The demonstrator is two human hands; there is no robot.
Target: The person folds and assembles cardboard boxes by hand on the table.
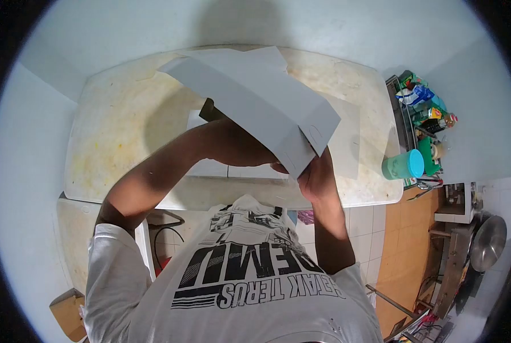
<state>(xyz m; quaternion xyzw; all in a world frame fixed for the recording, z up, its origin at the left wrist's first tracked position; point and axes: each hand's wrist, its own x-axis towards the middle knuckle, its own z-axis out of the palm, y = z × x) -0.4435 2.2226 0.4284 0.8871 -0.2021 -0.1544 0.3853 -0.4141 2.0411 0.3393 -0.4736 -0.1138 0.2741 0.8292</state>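
Observation:
A partly folded white cardboard box (pixel 255 97) is raised over the table, tilted, with long panels and slotted end flaps. My right hand (pixel 315 182) grips its near right corner, close to the tabs, with the fingers partly behind the card. My left hand (pixel 277 167) is beneath the near edge of the box. Most of that hand is hidden by the cardboard, and only a little of its fingers shows near the corner. More white card (pixel 209 168) lies flat on the table under my left forearm.
The stained white table (pixel 112 126) stands against the wall. Another pale sheet (pixel 347 134) lies at its right. A green tumbler with a blue lid (pixel 401 166) is at the right edge, beside a rack of bottles and packets (pixel 424 108). A metal pan (pixel 488 243) is further right.

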